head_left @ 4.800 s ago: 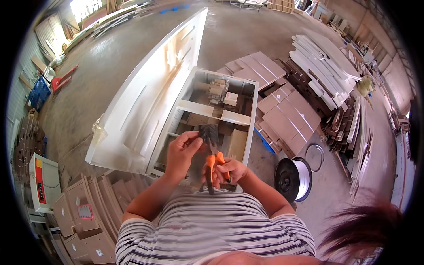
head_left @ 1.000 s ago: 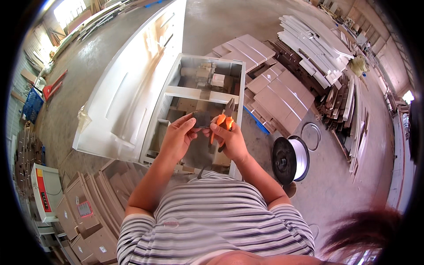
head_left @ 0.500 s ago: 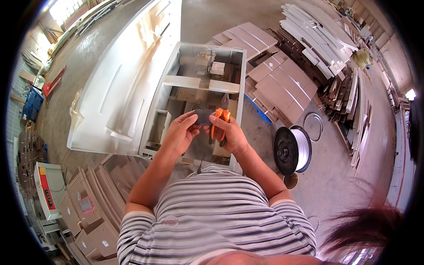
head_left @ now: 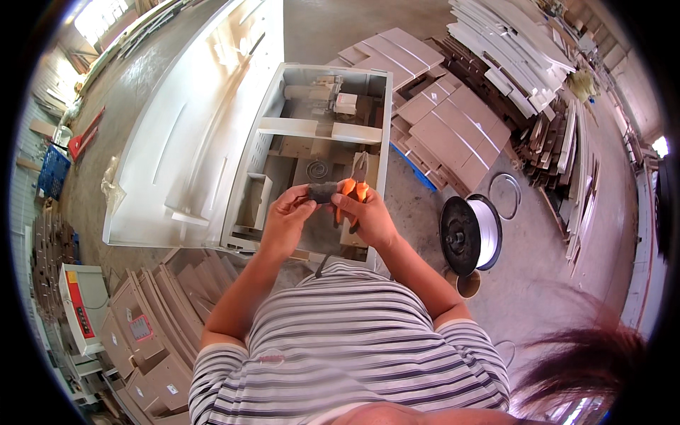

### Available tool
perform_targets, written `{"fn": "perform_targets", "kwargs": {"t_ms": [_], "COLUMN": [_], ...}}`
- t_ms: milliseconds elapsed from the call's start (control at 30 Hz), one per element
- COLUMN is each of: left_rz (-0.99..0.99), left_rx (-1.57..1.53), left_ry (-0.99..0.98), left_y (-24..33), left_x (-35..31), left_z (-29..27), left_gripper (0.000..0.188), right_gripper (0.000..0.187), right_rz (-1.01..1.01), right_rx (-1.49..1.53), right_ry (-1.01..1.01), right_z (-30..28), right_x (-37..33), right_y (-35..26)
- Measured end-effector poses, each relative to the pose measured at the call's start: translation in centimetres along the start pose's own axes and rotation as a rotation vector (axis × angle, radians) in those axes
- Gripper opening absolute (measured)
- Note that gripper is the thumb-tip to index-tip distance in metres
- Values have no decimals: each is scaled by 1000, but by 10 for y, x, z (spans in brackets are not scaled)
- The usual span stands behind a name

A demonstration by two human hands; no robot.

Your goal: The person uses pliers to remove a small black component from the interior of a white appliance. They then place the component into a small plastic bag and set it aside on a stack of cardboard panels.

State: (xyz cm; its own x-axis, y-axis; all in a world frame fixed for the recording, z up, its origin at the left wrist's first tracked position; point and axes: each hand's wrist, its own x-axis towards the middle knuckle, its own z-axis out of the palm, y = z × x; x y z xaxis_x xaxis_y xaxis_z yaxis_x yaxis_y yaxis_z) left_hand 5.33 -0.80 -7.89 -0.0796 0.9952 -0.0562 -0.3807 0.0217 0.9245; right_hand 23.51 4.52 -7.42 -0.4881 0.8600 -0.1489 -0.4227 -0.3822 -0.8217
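Note:
A small dark grey block [head_left: 323, 193], of a kind I cannot make out, is pinched at its left end by my left hand [head_left: 285, 221]. The fingertips of my right hand [head_left: 373, 218] touch its right end. In that same right hand sits a pair of pliers [head_left: 359, 180] with orange and black handles, jaws pointing away from me. Both hands are over a pale metal cabinet [head_left: 287, 127] with an open frame. Beneath them, a thin coil [head_left: 316, 169] lies inside the cabinet.
A large white panel [head_left: 170, 156] stands along the cabinet's left. Strapped flat brown panels [head_left: 453, 134] are stacked at the right, near a black spool [head_left: 459, 237] of white strapping and a loose ring [head_left: 505, 200]. More brown panels [head_left: 145, 329] lean at the lower left.
The dark block has been turned and now lies more lengthwise between my hands. The pliers' jaws have swung slightly and show more plainly. The view has shifted a little.

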Motion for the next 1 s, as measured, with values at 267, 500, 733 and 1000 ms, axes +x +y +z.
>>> {"fn": "perform_targets", "kwargs": {"t_ms": [267,500,733,1000], "left_rz": [8,-119,-122,-219], "left_rx": [275,233,-147,-268], "left_ry": [-3,9,132,172], "left_y": [14,23,-8,-24], "left_x": [-4,8,6,6], "left_z": [-3,2,2,6], "left_gripper": [33,36,27,23], "right_gripper": [17,14,15,17], "right_rz": [20,62,-13,-36], "right_rx": [-309,-118,-152,-272], "right_ry": [15,68,101,139], "right_z": [6,-1,-1,4], "right_x": [-14,-9,-11,-14], "right_y": [-16,3,5,11]}}
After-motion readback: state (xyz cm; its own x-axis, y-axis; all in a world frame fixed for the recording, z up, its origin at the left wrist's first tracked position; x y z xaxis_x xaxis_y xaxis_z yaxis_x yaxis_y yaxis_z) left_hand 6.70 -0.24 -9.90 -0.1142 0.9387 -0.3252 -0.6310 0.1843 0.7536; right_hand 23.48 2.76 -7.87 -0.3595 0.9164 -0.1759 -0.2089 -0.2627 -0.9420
